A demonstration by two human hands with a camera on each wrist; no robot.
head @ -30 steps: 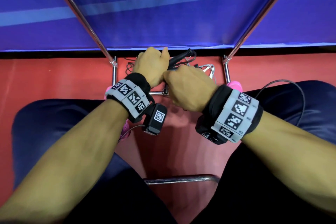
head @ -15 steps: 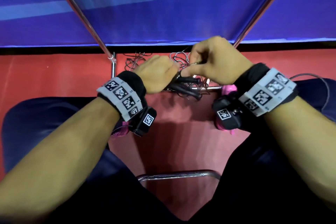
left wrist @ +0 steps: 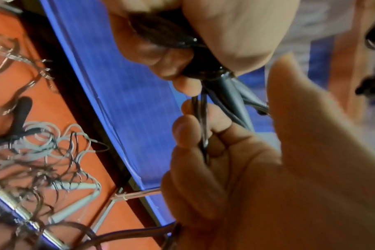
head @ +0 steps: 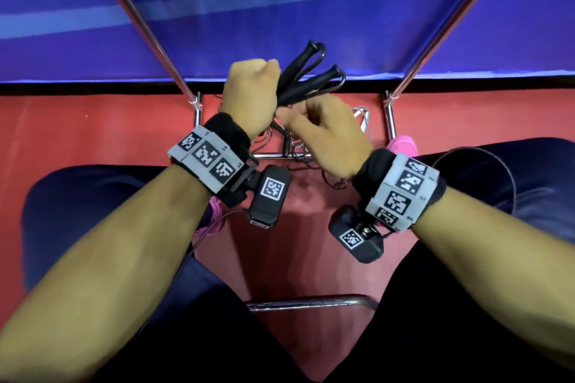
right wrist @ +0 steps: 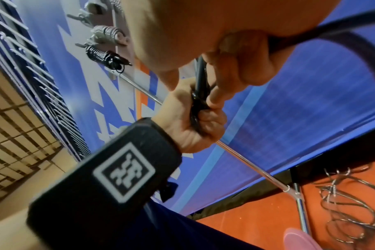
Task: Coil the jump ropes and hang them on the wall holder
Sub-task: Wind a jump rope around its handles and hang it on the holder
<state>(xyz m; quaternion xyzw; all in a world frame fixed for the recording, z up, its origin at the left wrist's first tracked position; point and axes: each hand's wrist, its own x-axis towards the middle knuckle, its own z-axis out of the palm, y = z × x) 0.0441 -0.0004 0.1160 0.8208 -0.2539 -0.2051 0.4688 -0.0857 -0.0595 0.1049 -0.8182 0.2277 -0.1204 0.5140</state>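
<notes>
Setting: a red floor point(head: 93, 134) is running up to a blue padded wall point(head: 311, 9), and chrome frame tubes point(head: 149, 34) are slanting down across it.
Black jump rope: its two black handles point(head: 306, 78) are poking up and to the right out of a fist at the upper centre of the head view, raised off the floor. Its dark cord point(left wrist: 200, 108) is trailing down from them.
Left hand point(head: 250, 96): it is wrapping tightly round the lower ends of both handles.
Right hand point(head: 326, 137): it is sitting just below and right of the left hand, its thumb and fingers point(left wrist: 183, 130) pinching the cord strands.
Loose ropes point(left wrist: 43, 152): grey and dark cords are lying tangled on the floor beneath the hands.
Wall holder point(right wrist: 117, 47): it is showing at the upper left of the right wrist view, carrying a grey coil point(right wrist: 106, 34) and a black coil point(right wrist: 100, 55).
Wrists: both are wearing grey marker bands point(head: 207, 154) and black cameras.
Pink shoe point(head: 403, 146): it is peeking out at the right, beside the frame foot.
</notes>
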